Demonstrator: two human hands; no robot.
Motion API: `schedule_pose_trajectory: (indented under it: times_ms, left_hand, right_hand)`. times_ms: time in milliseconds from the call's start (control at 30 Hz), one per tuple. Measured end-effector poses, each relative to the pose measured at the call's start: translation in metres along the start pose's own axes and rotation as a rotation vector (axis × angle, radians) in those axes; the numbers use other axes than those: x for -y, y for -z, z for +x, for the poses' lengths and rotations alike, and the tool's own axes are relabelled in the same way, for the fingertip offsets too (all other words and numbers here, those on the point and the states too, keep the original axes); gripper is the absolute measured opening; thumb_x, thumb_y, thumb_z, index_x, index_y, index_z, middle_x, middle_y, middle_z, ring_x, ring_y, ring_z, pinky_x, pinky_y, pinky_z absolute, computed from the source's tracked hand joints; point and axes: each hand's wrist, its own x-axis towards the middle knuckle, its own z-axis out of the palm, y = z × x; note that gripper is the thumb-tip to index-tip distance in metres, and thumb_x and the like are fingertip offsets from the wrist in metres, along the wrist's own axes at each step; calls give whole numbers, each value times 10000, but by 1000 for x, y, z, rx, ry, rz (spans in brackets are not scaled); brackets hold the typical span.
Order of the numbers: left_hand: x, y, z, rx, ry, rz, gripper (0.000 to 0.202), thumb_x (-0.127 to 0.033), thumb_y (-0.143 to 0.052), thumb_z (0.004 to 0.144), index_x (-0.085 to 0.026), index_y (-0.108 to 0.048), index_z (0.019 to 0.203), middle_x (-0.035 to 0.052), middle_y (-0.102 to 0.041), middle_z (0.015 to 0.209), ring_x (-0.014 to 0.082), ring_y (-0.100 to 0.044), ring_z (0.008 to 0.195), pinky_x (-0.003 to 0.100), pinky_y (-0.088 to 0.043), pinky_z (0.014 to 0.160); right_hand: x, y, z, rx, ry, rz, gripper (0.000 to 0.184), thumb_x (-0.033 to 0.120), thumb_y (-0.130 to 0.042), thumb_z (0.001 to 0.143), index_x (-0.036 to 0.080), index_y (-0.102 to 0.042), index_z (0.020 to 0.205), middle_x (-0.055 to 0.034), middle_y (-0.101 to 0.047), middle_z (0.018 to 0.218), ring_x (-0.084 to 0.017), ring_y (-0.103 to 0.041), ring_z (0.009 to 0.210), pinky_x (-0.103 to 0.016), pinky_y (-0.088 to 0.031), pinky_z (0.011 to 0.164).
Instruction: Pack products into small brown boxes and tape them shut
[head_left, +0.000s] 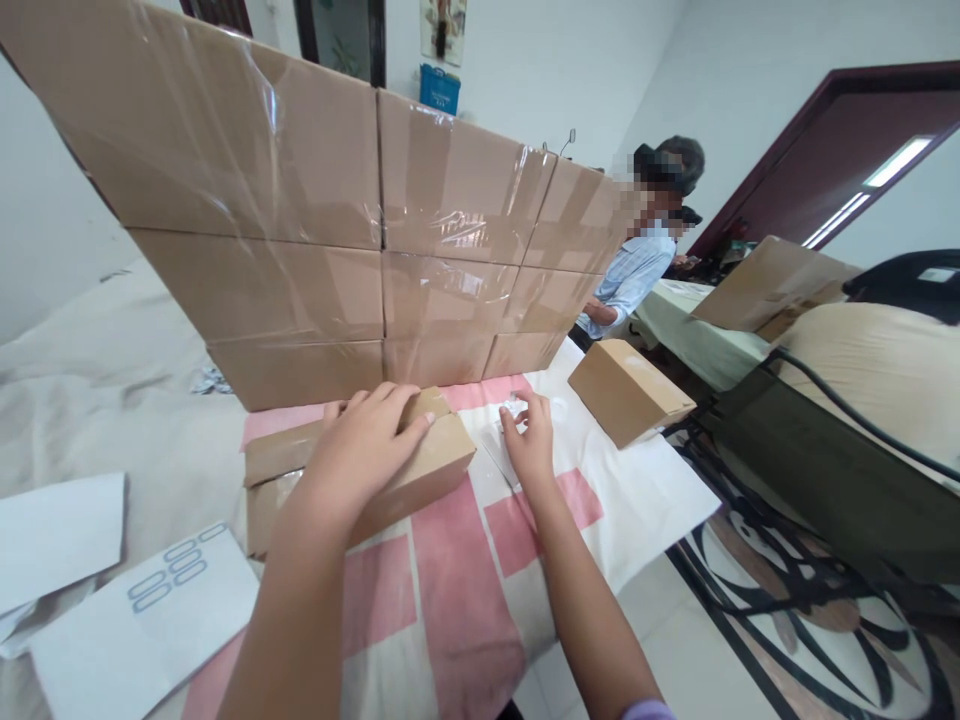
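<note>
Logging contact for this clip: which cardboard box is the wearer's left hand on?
The long box, beneath the left hand; the wrapped stack stands behind it, and the separate box sits untouched at right.

Matt cardboard forms the low box [424, 465], laid on soft-looking cloth [461, 600]; clear plastic [270, 105] gleams glossily across the stacked cartons' [300, 285] smooth cardboard. The printed paper [154, 625] looks smooth and matt; the blue basket [439, 90], from where I stand, plastic.
</note>
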Motion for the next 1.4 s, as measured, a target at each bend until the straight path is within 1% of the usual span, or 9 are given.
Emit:
schedule_pose_trajectory:
  times_ms: [67, 133, 333, 533, 700, 867, 967, 1267, 1400]
  left_hand:
    - [5, 2, 2, -4, -21, -48, 434, -468, -379, 991, -240, -631, 1261, 91, -664, 1333, 352, -582, 1206, 557, -384, 1033]
    - [10, 5, 3, -5, -46, -102, 403, -476, -402, 983, -263, -682, 1180, 67, -707, 1255, 325, -620, 1139, 495, -434, 978]
    - [23, 17, -3, 80, -51, -318, 396, -570, -450, 956, -297, -734, 997, 3, -762, 1036, 257, -678, 942, 337, -503, 784]
    - [29, 23, -3, 185, -11, -384, 387, -618, -528, 926, -326, -743, 1061, -26, -746, 1168, 250, -669, 1049, 320, -515, 874]
    - [27, 22, -4, 158, 20, -348, 382, -608, -540, 924, -328, -746, 1082, -18, -748, 1140, 244, -668, 980, 325, -520, 873]
    - [25, 22, -4, 144, 36, -332, 406, -623, -546, 907, -315, -753, 1071, -4, -746, 1122, 246, -663, 957, 327, -531, 844]
    - [25, 21, -4, 142, 32, -340, 375, -604, -551, 913, -327, -754, 1063, -16, -742, 1144, 245, -659, 994, 327, -523, 881]
    - [26, 20, -3, 156, 24, -338, 338, -578, -566, 925, -337, -744, 1083, -28, -731, 1200, 250, -652, 1067, 328, -516, 895]
    - [28, 19, -3, 164, 6, -337, 340, -570, -591, 911, -331, -742, 1100, -19, -723, 1228, 258, -649, 1114, 358, -520, 935]
  right_hand:
    - [9, -1, -2, -17, 97, 82, 156, 347, -510, 969, 212, -588, 965, -78, -587, 1043, -192, -587, 867, -336, -505, 824]
    - [15, 0, -5, 29, 145, 175, 189, 351, -483, 995, 221, -555, 880, -64, -594, 961, -201, -588, 909, -327, -488, 816]
    - [23, 2, -15, 499, 166, 437, 197, 340, -412, 1030, 224, -528, 921, -45, -619, 924, -187, -584, 814, -336, -468, 805]
    - [27, 1, -19, 679, 297, 419, 62, 181, -502, 884, 231, -489, 851, -4, -593, 839, -181, -554, 787, -312, -427, 774]
    - [32, 3, -16, 808, 340, 415, 107, 118, -516, 795, 222, -492, 780, 16, -552, 793, -157, -511, 730, -284, -410, 716]
    - [30, 13, -10, 968, 296, 444, 156, 83, -524, 778, 205, -598, 840, 0, -635, 857, -165, -576, 794, -287, -453, 746]
    - [30, 17, -8, 1005, 281, 421, 206, 58, -511, 780, 204, -634, 857, -15, -656, 903, -170, -599, 818, -293, -470, 752]
    - [37, 19, -13, 983, 421, 243, 152, 66, -586, 784, 195, -660, 814, -20, -674, 916, -163, -610, 783, -294, -451, 725]
    - [42, 23, -17, 1005, 395, 138, 169, 45, -551, 796, 195, -624, 764, 26, -644, 735, -121, -548, 625, -261, -366, 607]
